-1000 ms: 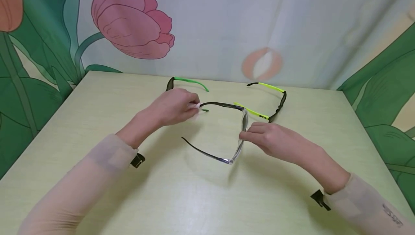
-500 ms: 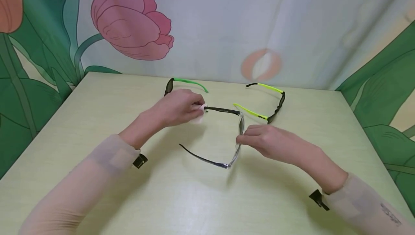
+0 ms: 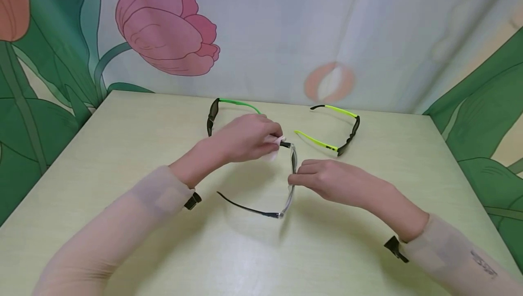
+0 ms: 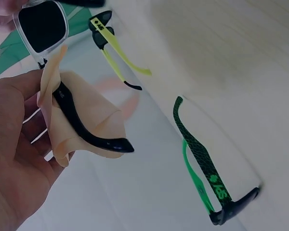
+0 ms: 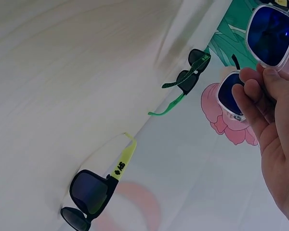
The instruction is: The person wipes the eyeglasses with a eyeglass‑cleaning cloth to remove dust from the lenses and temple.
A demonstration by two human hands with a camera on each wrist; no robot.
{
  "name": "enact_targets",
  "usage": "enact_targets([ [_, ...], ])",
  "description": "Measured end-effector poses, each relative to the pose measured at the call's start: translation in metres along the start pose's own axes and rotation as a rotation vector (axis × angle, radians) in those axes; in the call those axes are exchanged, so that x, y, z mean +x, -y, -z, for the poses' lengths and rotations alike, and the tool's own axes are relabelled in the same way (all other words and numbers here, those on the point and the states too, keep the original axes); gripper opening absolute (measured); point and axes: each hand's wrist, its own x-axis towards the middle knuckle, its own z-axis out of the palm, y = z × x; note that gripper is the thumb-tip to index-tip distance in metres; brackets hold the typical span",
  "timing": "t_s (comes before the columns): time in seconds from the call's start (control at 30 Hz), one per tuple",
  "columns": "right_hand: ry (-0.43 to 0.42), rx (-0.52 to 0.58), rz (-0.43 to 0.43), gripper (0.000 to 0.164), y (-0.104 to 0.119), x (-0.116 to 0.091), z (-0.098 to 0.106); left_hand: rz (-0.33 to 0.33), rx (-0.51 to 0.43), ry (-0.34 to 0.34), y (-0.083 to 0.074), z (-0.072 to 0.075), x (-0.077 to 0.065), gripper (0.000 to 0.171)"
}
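My left hand [image 3: 247, 139] holds a thin pale cloth [image 4: 98, 108] folded around one black temple of a pair of clear-framed sunglasses [image 3: 249, 209]. In the head view the cloth sits close to the hinge, and the hand hides most of that temple. The temple's tip pokes out beyond the cloth in the left wrist view. My right hand [image 3: 333, 180] pinches the front of the same sunglasses near the bridge. Dark blue lenses [image 5: 269, 36] show in the right wrist view. The sunglasses are held above the table, their other temple unfolded toward the left.
Yellow-and-black sunglasses [image 3: 316, 140] lie unfolded at the table's back right. Green-and-black sunglasses [image 3: 212, 114] lie behind my left hand, partly hidden by it. A flower-printed curtain [image 3: 261, 37] hangs along the far edge of the pale table [image 3: 245, 259].
My left hand and the cloth have slid right along the temple, from its tip toward the hinge. My right hand and the sunglasses have shifted slightly left and nearer.
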Motion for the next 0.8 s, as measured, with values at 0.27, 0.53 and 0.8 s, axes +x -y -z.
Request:
enact_targets([
  [0.27, 0.005, -0.045, 0.008, 0.039, 0.001, 0.001, -0.001, 0.004, 0.008, 0.047, -0.009, -0.003, 0.011, 0.013],
  [0.53, 0.005, -0.077, -0.009, 0.039, 0.003, 0.000, -0.004, -0.030, 0.064, 0.027, -0.009, -0.005, 0.013, 0.007],
  [0.8, -0.004, -0.065, -0.018, 0.043, 0.002, -0.001, -0.003, -0.004, 0.077, 0.033, -0.003, -0.003, 0.010, 0.009],
])
